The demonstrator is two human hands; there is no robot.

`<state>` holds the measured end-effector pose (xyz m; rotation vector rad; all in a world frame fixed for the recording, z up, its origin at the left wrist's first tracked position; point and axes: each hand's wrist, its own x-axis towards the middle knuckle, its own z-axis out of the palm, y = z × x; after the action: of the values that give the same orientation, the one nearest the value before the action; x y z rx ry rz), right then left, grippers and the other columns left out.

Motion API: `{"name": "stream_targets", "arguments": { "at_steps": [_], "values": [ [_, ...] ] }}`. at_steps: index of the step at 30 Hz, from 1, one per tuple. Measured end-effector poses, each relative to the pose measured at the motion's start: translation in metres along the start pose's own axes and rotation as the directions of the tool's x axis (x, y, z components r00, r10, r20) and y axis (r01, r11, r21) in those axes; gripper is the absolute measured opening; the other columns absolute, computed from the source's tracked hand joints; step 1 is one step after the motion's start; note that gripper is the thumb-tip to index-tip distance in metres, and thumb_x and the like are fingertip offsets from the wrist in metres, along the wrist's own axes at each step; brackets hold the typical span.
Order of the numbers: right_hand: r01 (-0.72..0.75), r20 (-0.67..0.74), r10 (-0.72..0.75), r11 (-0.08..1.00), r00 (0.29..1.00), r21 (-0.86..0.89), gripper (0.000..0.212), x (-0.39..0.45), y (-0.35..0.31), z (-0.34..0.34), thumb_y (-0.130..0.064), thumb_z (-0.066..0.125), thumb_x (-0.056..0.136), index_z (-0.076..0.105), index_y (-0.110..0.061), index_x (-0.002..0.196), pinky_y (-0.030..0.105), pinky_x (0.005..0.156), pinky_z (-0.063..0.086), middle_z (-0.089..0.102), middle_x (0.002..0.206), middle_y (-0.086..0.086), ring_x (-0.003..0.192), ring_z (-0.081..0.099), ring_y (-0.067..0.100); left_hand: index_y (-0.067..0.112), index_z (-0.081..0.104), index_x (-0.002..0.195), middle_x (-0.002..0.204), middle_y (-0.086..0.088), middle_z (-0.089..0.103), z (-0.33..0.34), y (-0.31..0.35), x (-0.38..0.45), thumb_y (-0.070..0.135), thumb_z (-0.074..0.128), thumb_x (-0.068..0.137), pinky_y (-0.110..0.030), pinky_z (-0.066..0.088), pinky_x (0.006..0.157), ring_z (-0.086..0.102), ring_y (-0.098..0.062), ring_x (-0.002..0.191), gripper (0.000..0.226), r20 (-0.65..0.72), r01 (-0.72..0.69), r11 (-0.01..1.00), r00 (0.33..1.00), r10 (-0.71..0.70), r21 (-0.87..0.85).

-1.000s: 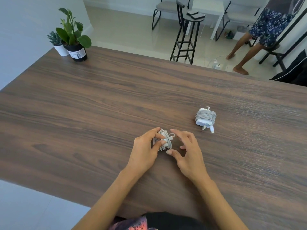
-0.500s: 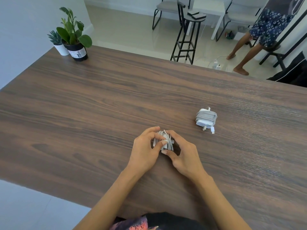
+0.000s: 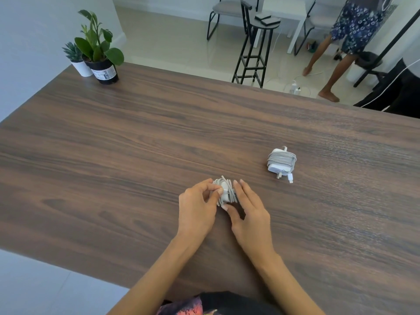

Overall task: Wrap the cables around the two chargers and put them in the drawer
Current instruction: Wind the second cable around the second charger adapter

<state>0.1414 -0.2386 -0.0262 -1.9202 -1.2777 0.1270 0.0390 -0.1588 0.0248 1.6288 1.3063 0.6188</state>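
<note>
Head view. Dark wood worktop [image 3: 136, 137]. Near its front middle, both hands meet on a white charger [image 3: 225, 191] with grey cable wound round it. Left hand [image 3: 196, 209] pinches its left side, thumb on the coils. Right hand [image 3: 248, 214] cups its right side, fingers straight along it, thumb under the near end. Second charger [image 3: 281, 162], wrapped, lies apart to the right and further back, untouched, plug end loose beside it. Two potted plants [image 3: 97, 53] sit at the far left corner.
</note>
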Motion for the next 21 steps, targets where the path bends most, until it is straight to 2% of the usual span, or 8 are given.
{"name": "stream_targets", "arguments": {
  "at_steps": [3,6,10,15,17,21],
  "values": [
    [-0.054,-0.050,0.055,0.998,0.997,0.025,0.067,-0.013,-0.009,0.004,-0.015,0.080,0.071,0.051,-0.006,0.131,0.002,0.101,0.024,0.053,0.134,0.018,0.123,0.048,0.014,0.018,0.074,0.088,0.122,0.002,0.065,0.003,0.001,-0.002,0.018,0.069,0.084,0.005,0.039,0.071,0.064,0.003,0.084,0.006,0.021,0.018,1.000,1.000,-0.018,-0.018],
    [-0.031,-0.073,0.034,0.999,0.997,0.044,0.066,-0.012,-0.010,0.006,-0.019,0.076,0.074,0.050,-0.002,0.131,0.007,0.100,0.033,0.057,0.130,0.014,0.119,0.055,0.018,0.021,0.074,0.085,0.119,0.004,0.066,0.002,0.002,-0.002,0.018,0.069,0.084,0.003,0.042,0.071,0.060,0.011,0.079,0.006,0.065,0.036,0.998,0.997,-0.033,-0.045],
    [0.005,-0.118,0.003,0.998,0.993,0.068,0.061,-0.009,-0.012,0.011,-0.019,0.073,0.074,0.053,0.001,0.128,0.009,0.097,0.040,0.056,0.125,0.001,0.112,0.058,0.010,0.021,0.074,0.085,0.118,0.007,0.067,0.000,0.002,0.000,0.019,0.069,0.084,-0.008,0.047,0.082,0.064,0.004,0.089,0.005,0.071,0.037,0.999,0.997,-0.035,-0.038],
    [0.019,-0.136,-0.007,0.996,0.991,0.088,0.061,-0.008,-0.008,0.012,-0.012,0.078,0.072,0.054,0.001,0.127,0.020,0.092,0.049,0.061,0.124,0.005,0.106,0.065,0.015,0.021,0.073,0.086,0.122,0.007,0.065,0.004,0.005,0.002,0.019,0.070,0.083,-0.008,0.047,0.082,0.066,-0.002,0.094,0.005,0.070,0.032,0.999,0.997,-0.030,-0.025],
    [0.021,-0.135,-0.008,0.995,0.991,0.100,0.061,-0.008,-0.007,0.013,-0.010,0.078,0.074,0.053,0.000,0.128,0.023,0.092,0.049,0.062,0.124,0.007,0.108,0.064,0.015,0.021,0.074,0.086,0.121,0.007,0.065,0.005,0.006,0.002,0.021,0.073,0.080,-0.004,0.045,0.079,0.064,-0.002,0.096,0.006,0.062,0.059,0.997,0.997,-0.056,-0.054],
    [0.022,-0.127,-0.009,0.995,0.992,0.100,0.060,-0.008,-0.007,0.014,-0.013,0.076,0.076,0.052,-0.001,0.130,0.021,0.092,0.049,0.061,0.126,0.006,0.109,0.064,0.014,0.017,0.074,0.084,0.118,0.006,0.067,0.007,0.005,0.001,0.021,0.078,0.076,-0.005,0.044,0.079,0.065,-0.003,0.095,0.009,0.033,0.075,0.994,0.997,-0.073,-0.075]
  ]
}}
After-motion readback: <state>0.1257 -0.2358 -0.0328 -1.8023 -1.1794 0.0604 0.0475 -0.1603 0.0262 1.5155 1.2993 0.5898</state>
